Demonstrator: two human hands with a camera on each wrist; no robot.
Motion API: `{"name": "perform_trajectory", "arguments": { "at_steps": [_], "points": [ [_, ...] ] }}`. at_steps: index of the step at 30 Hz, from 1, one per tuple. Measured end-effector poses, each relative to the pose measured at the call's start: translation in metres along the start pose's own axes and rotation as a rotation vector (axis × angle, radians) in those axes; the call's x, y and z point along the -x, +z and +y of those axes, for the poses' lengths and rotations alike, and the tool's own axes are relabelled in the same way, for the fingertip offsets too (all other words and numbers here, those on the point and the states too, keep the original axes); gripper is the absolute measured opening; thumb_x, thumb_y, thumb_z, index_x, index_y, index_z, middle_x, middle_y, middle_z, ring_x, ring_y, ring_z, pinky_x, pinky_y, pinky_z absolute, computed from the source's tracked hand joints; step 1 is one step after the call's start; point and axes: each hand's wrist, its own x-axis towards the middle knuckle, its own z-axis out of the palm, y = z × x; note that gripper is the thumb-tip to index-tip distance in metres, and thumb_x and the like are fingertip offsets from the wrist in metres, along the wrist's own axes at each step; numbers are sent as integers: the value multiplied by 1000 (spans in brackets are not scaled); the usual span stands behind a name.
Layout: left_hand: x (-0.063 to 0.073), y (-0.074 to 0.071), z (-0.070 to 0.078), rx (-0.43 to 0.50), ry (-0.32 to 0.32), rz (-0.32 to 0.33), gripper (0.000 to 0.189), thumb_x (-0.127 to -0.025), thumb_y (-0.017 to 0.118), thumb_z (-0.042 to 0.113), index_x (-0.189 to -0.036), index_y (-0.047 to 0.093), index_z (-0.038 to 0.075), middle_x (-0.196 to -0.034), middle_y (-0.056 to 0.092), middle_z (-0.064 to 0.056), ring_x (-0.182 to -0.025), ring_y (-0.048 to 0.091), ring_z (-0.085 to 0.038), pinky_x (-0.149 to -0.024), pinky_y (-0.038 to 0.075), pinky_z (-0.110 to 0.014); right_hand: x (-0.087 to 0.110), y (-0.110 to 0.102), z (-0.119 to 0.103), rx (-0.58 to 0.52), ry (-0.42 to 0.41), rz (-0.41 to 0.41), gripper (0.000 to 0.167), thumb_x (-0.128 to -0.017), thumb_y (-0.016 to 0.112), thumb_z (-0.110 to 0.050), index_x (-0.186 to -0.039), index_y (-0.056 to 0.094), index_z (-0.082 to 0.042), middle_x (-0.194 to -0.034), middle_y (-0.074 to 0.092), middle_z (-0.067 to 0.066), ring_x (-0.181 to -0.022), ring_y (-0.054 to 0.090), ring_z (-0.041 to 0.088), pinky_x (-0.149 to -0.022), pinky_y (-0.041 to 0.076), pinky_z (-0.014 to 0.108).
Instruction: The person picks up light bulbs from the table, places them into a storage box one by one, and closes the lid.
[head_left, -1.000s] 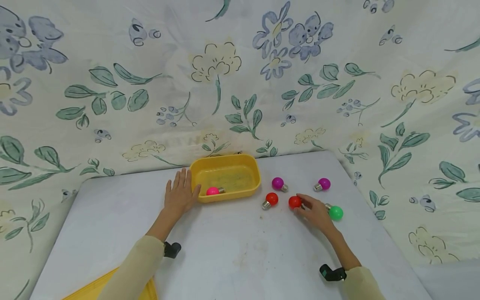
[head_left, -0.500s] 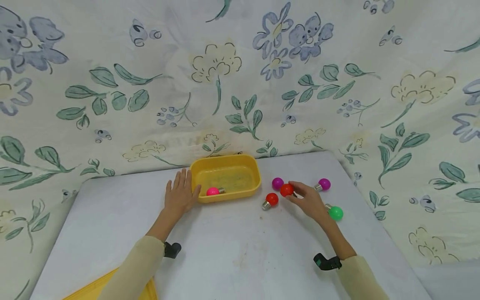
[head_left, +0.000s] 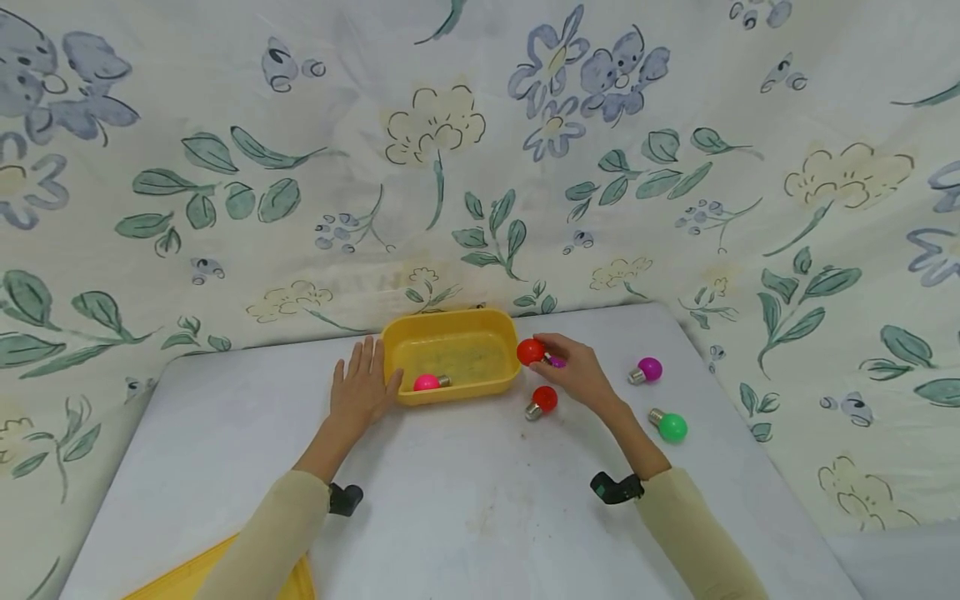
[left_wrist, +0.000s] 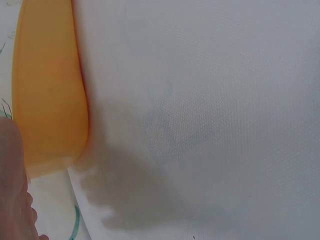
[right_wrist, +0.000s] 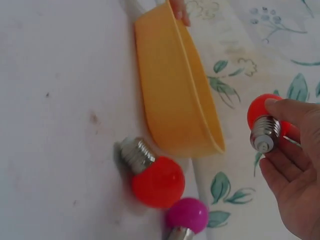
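My right hand [head_left: 573, 367] pinches a red light bulb [head_left: 530, 352] by its round part, right at the near-right rim of a yellow tub [head_left: 450, 388]. In the right wrist view the held bulb's metal screw base [right_wrist: 265, 132] faces the camera. Inside the tub lies a pink bulb [head_left: 427, 382]. My left hand [head_left: 360, 387] rests with straight fingers against the tub's left end. Below the right hand, a second red bulb [head_left: 545, 398] lies on the table, and a purple bulb [right_wrist: 187, 215] is partly hidden behind the hand in the head view.
Farther right on the white table [head_left: 465, 500] lie another purple bulb [head_left: 650, 368] and a green bulb [head_left: 672, 427]. A yellow tray [head_left: 300, 579] sits at the front left, partly under the left sleeve. A flowered cloth [head_left: 337, 167] rises behind the table.
My right hand has lifted the red bulb off the table and carried it left and away from me, to the tub's rim. The left hand has stayed in place.
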Motion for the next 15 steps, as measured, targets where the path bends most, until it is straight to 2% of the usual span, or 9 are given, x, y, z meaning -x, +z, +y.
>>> {"name": "perform_trajectory", "arguments": {
  "at_steps": [7,15],
  "points": [
    [1,0,0,3,-3,9,75,-105,36,42,-156,10,-7,-162,6,-27,-149,5,-42,-117,5,-61,-25,24,-12,-7,-60,-31,45,-90,74,-8,-133,60,1,-131,62,16,-120,60,31,-99,48,45],
    [0,1,-1,3,-5,2,76,-106,35,43,-156,9,-7,-162,5,-27,-149,4,-42,-117,3,-60,-48,53,-22,-17,-42,-99,46,-92,73,-11,-135,59,-1,-130,63,16,-121,61,31,-97,50,35]
  ]
}}
